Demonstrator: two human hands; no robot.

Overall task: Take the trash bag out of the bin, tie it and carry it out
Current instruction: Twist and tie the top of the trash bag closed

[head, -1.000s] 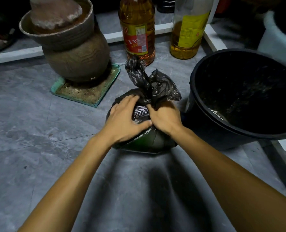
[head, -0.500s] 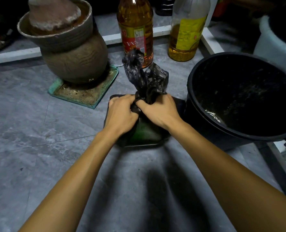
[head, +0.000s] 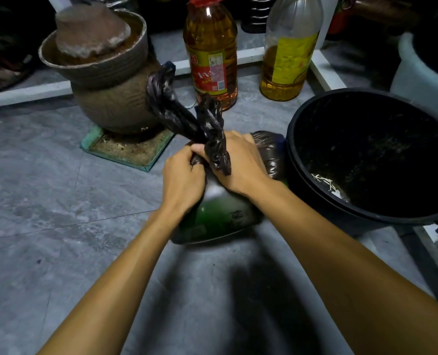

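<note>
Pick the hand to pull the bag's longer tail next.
Left, likely. The long tail leans up-left from the trash bag neck, on the left hand side. The right hand grips the neck with the short tail draped across it.

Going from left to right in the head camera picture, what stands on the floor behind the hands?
clay jar → red-label oil bottle → yellow-label oil bottle → black bin

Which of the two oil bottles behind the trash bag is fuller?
The red-labelled bottle, oil nearly up to its neck; the yellow-labelled bottle holds oil only in its lower part.
</note>
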